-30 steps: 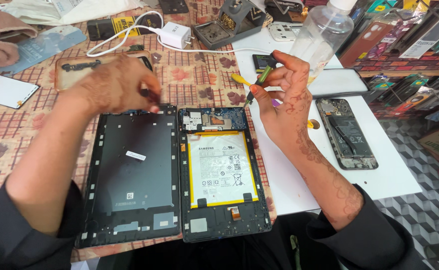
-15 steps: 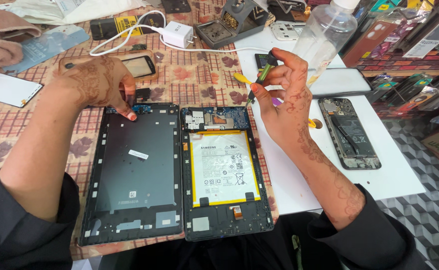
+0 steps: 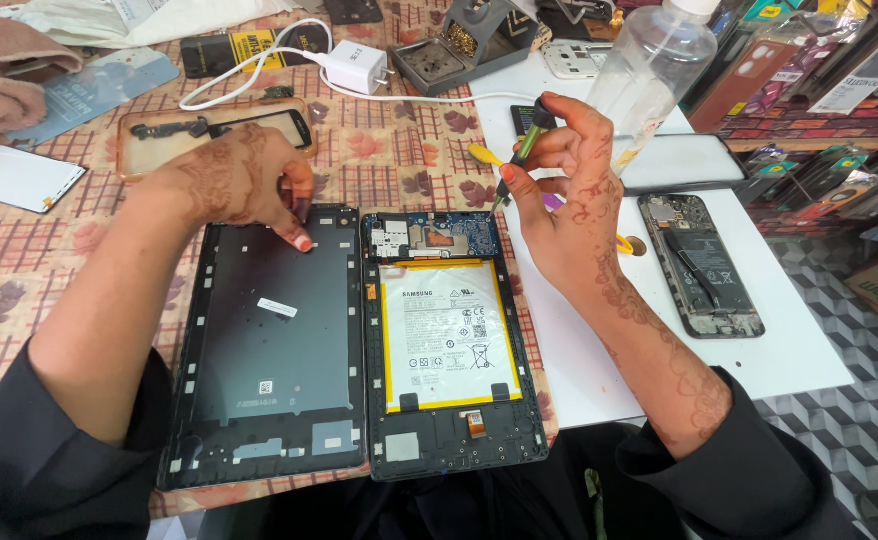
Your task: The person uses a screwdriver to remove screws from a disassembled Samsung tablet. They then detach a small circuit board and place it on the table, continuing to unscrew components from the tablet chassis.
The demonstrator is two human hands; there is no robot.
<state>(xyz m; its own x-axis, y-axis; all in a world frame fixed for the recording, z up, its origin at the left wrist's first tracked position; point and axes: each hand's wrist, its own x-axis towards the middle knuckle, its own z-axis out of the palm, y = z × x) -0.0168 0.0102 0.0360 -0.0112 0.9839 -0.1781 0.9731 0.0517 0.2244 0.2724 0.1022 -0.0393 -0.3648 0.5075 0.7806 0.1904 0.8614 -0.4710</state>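
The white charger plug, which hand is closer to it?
Left. The left hand sits just below and left of the plug; the right hand, gripping a screwdriver, is farther right.

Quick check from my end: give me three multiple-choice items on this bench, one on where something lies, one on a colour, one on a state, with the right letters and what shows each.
1. Where does the opened tablet body with the battery lie relative to the detached back cover?
A. to its right, side by side
B. stacked on top of it
C. above it, near the charger

2. What colour is the charger plug?
A. black
B. white
C. red

3. What is the right hand doing?
A. resting flat and empty
B. gripping the clear bottle
C. holding a screwdriver over the tablet's top edge

Answers: 1 A, the two halves lie edge to edge; 2 B, plug and cable are white; 3 C, the fingers pinch the tool's shaft, tip down, while the left hand touches the cover.
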